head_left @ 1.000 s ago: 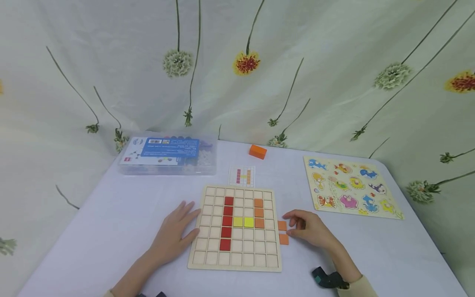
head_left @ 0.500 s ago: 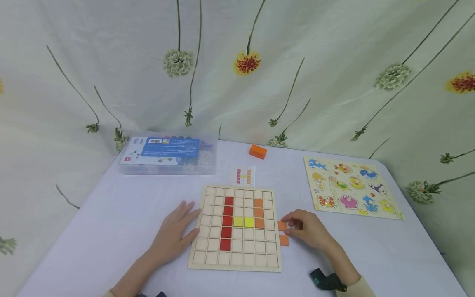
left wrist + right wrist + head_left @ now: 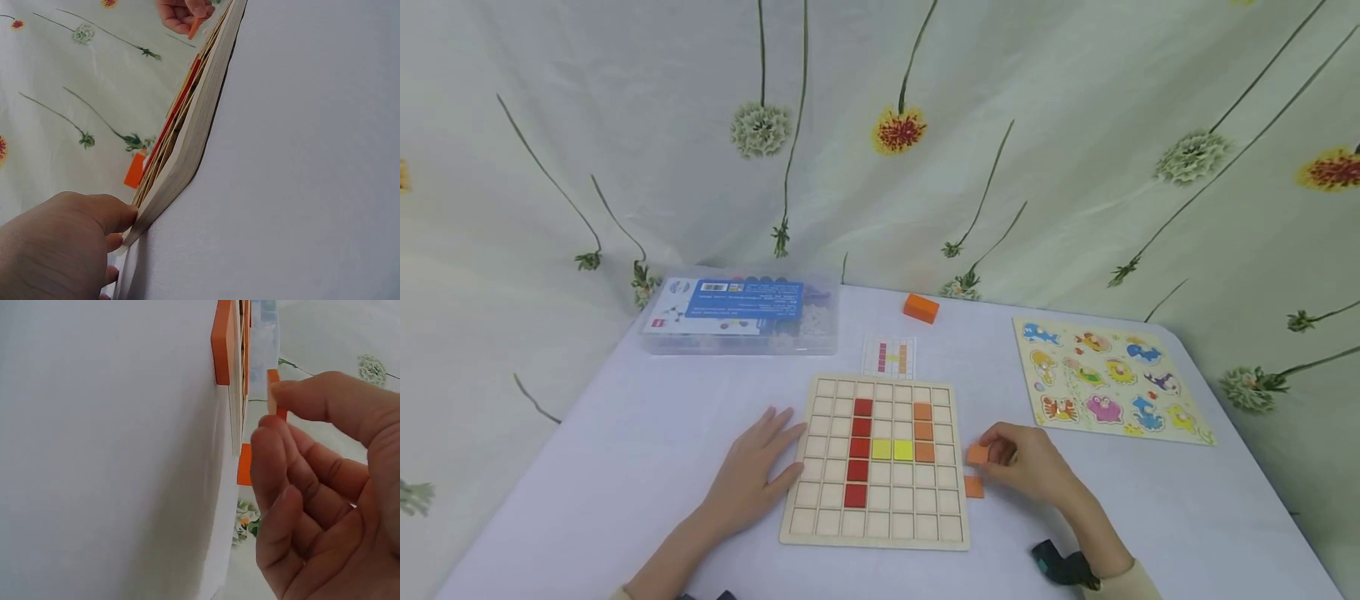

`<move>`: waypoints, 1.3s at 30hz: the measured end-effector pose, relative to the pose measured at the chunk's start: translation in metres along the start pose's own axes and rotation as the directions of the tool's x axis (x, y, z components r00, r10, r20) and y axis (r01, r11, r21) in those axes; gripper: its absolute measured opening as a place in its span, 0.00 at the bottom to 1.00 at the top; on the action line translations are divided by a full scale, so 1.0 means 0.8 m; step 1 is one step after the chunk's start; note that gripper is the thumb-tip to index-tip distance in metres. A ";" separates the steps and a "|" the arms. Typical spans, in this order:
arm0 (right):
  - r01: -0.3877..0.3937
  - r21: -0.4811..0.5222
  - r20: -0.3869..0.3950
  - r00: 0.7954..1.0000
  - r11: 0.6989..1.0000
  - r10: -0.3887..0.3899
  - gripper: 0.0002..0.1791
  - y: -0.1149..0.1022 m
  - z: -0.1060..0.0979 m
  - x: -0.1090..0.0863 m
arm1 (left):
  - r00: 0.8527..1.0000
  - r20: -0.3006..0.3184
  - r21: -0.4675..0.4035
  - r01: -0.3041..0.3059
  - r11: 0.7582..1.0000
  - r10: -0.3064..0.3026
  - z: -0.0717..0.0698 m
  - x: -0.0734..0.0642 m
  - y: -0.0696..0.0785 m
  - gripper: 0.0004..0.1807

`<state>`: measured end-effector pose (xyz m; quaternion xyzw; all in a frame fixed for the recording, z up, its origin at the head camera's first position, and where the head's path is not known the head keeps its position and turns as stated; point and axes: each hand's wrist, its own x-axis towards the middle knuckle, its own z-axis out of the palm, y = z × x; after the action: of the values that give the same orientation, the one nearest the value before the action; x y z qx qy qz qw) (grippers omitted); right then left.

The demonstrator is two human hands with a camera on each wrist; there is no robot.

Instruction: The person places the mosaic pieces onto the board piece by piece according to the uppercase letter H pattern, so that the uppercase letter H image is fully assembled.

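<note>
A wooden grid board [image 3: 872, 525] lies in the middle of the table in the head view. In its cells sit a column of red tiles [image 3: 857, 447], two yellow tiles [image 3: 892, 450] and a short column of orange tiles [image 3: 922, 431]. My right hand [image 3: 1026, 462] pinches one orange tile [image 3: 977, 454] between thumb and fingers, just off the board's right edge. A second orange tile [image 3: 973, 487] lies beside that edge. My left hand [image 3: 756, 467] rests flat, its fingers spread, with thumb and fingertips touching the board's left edge.
Behind the board lies a pattern card [image 3: 890, 357], and farther back an orange block [image 3: 921, 307]. A clear plastic case [image 3: 737, 312] stands at the back left. An animal puzzle board [image 3: 1112, 379] lies at the right. A flowered cloth [image 3: 1075, 167] hangs behind the table.
My right hand has closed its thumb and fingers on the upper orange tile and moved it slightly right, away from the board. The left hand has stayed in place.
</note>
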<state>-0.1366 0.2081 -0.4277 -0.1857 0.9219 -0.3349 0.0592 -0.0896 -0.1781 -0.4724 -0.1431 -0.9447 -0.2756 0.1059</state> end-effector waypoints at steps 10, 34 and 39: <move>0.060 0.146 0.103 0.992 0.987 -0.075 0.11 -0.030 0.014 0.005 | 1.000 0.005 -0.003 0.005 1.000 -0.005 0.002 -0.001 -0.003 0.28; 0.079 0.049 0.290 0.953 0.996 -0.090 0.10 -0.063 0.040 0.030 | 1.000 0.007 -0.004 0.014 1.000 -0.014 0.003 -0.001 -0.004 0.28; 0.069 0.066 0.280 0.956 0.995 -0.085 0.11 -0.061 0.037 0.026 | 1.000 0.012 -0.003 0.015 1.000 -0.015 0.003 0.000 -0.003 0.28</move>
<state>-0.1342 0.1478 -0.4190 -0.2657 0.8864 -0.3326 0.1821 -0.0908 -0.1788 -0.4755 -0.1376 -0.9458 -0.2772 0.0980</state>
